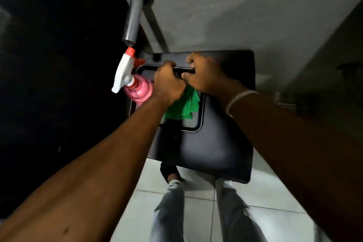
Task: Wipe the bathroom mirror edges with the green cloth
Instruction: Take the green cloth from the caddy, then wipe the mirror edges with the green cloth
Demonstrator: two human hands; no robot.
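Note:
The green cloth [182,107] hangs in loose folds over the black basin [206,147], below both of my hands. My left hand [167,83] is closed in a fist over the cloth's upper left part. My right hand [205,76], with a beaded bracelet on the wrist, pinches the cloth's top beside it. The two hands touch above the basin's inner rim. No mirror shows clearly; a dark surface [49,65] fills the left side and I cannot tell what it is.
A pink spray bottle [140,91] with a white trigger and red nozzle leans at the basin's left edge, against my left wrist. A metal spout [133,12] juts from the grey wall above it. Pale floor tiles and my legs [170,212] lie below.

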